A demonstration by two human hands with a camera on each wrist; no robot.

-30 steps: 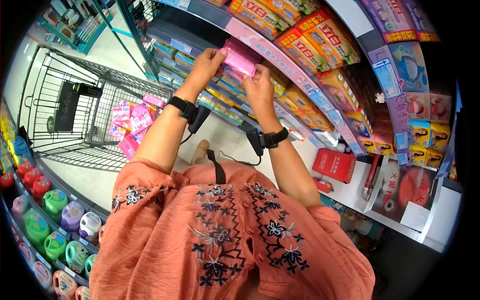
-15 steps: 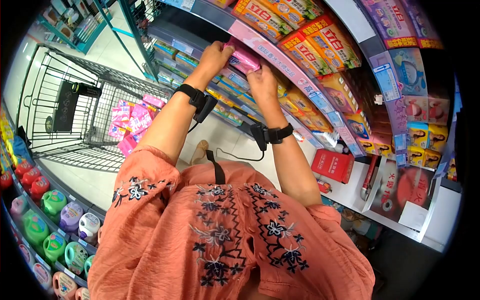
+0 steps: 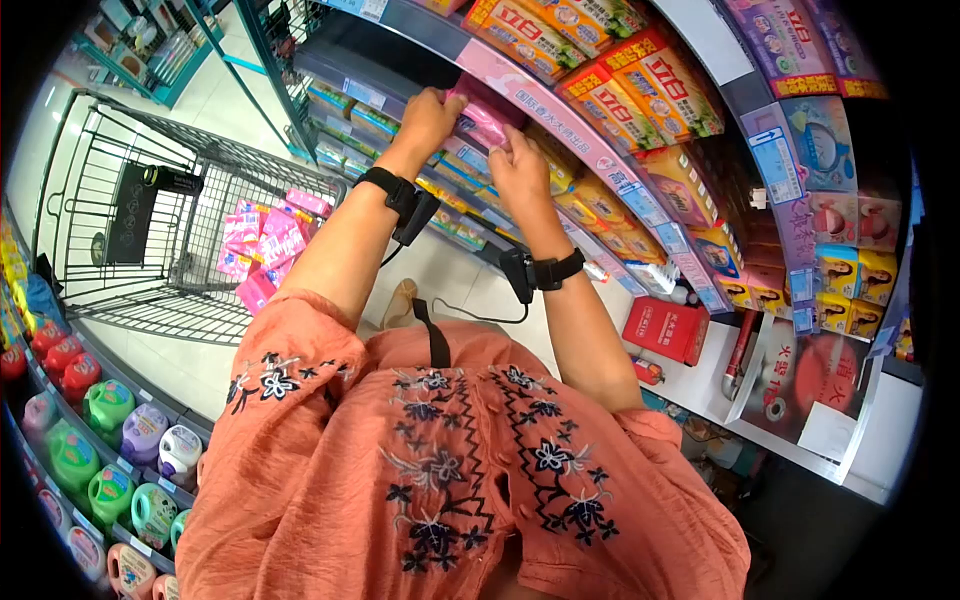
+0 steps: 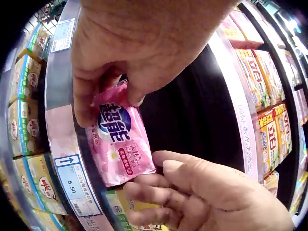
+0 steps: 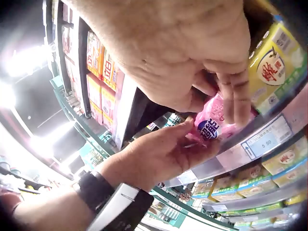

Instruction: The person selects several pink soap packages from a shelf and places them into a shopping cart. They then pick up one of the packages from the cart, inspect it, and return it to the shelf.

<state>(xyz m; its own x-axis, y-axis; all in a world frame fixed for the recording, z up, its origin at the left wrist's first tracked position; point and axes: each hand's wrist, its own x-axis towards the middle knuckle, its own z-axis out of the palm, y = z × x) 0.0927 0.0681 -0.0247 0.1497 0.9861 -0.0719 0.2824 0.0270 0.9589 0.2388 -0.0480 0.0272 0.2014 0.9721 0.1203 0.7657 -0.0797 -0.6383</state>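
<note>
A pink wrapped soap pack (image 4: 121, 139) with a blue oval logo is at the front edge of a dark shelf. My left hand (image 3: 428, 125) grips one end of it, thumb on one side and fingers on the other, as the left wrist view shows. At the opposite end, my right hand (image 3: 522, 175) pinches a lower corner between thumb and fingers. In the right wrist view, that hand's fingers (image 5: 234, 98) lie across the pink wrapper and cover part of it.
A shopping cart (image 3: 150, 310) on the left holds several pink packs (image 3: 265, 240). Orange boxes (image 3: 640, 90) fill the shelf above, and yellow soap boxes (image 5: 274, 67) stand beside the pack. Detergent bottles (image 3: 110, 405) line the lower left. A red box (image 3: 665, 330) is on the right.
The pack has turned, its broad face showing less to the head camera than a second ago. Both hands have shifted slightly with it, and the right hand's hold at its end has changed a little.
</note>
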